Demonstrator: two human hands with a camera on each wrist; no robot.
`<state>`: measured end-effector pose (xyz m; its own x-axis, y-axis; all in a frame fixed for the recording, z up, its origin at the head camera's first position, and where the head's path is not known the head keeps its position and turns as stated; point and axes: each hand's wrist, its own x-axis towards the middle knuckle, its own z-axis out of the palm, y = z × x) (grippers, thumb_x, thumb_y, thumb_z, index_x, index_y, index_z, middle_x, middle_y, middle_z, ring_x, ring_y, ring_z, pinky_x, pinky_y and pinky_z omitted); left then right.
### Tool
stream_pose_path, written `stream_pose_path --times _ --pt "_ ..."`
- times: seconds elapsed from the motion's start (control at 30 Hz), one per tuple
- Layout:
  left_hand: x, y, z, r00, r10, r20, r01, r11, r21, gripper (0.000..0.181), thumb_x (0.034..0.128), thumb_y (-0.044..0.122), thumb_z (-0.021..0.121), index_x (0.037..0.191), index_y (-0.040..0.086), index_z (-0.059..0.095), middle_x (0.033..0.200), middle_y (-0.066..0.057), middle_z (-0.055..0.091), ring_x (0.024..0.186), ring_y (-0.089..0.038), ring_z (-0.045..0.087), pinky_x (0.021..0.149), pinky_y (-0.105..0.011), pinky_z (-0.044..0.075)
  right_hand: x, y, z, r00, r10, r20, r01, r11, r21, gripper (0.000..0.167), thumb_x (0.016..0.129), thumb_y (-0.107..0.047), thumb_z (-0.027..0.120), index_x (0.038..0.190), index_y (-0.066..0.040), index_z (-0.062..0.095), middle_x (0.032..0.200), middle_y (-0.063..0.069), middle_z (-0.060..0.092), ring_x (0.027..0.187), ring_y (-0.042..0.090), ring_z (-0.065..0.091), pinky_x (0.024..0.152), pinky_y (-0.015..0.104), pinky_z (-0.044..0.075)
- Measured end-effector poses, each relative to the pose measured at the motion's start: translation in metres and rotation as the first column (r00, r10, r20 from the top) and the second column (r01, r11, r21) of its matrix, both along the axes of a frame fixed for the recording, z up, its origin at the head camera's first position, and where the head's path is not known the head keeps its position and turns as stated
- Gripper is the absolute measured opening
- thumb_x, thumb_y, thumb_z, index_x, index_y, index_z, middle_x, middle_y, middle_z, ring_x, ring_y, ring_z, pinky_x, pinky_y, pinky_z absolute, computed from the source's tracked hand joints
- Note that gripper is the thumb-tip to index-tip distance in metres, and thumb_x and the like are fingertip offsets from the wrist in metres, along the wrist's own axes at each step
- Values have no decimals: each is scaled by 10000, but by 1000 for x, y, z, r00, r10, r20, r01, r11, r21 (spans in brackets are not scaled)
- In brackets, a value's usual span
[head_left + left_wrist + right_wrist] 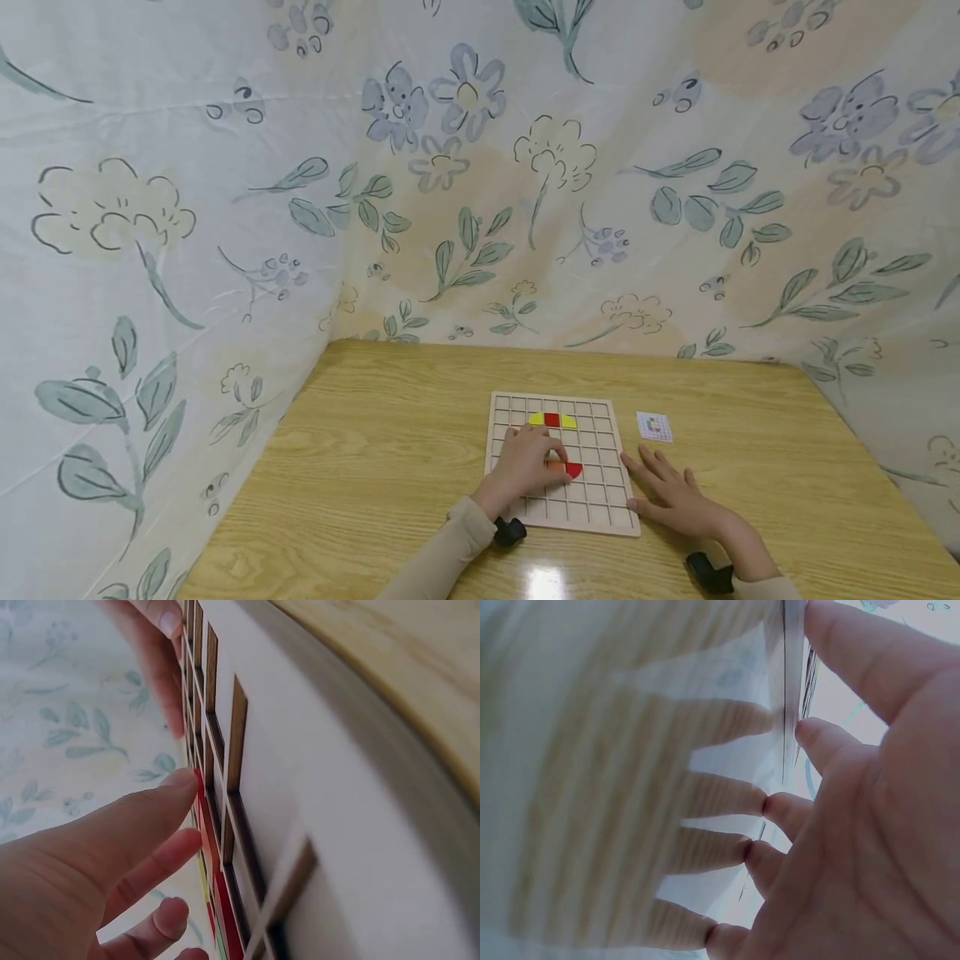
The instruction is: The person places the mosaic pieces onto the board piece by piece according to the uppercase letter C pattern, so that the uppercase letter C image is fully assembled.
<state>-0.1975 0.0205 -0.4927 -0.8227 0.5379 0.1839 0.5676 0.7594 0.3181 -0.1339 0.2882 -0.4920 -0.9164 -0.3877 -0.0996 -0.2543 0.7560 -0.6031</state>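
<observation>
A pale wooden grid board (551, 508) lies on the table with flat coloured pieces set in its cells. My left hand (525, 462) is over the board, fingers loosely bent. Its thumb touches a red quarter-round piece (574, 471), seen edge-on in the left wrist view, beside an orange piece (556, 466). Farther up sit a red square (552, 419) and two yellow rounded pieces (569, 422). The left hand hides other cells. My right hand (678, 500) lies spread at the board's right edge, fingertips on the table and thumb touching the rim.
A small printed pattern card (654, 426) lies on the wooden table (375, 467), right of the board. Floral cloth (450, 208) hangs behind and at both sides of the table.
</observation>
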Motion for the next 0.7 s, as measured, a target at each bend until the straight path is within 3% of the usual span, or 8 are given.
stream_pose_path --times 0.2,0.4,0.7 --pt "-1 -5 1 1000 -15 14 14 999 36 186 784 473 687 881 315 700 944 95 578 822 -93 441 786 -377 352 1 4 -1 1000 -3 -26 2 1000 -9 648 899 -345 578 1445 -114 319 1473 334 114 1305 587 26 886 763 -47" --pt "-5 -13 -3 1000 1 16 -2 999 47 247 785 528 661 916 324 708 961 116 566 821 -82 433 778 -357 359 2 5 -7 997 -13 -79 13 1000 -8 663 877 -342 608 1432 -98 341 1449 358 157 1289 609 45 879 772 -19" --pt "-7 -37 1 999 22 -26 -20 997 76 287 776 482 692 1004 309 708 1004 100 588 956 -127 501 848 -461 378 3 2 -11 982 -37 -184 35 999 -15 646 868 -313 626 1416 -84 372 1443 340 207 1277 619 93 895 771 21"
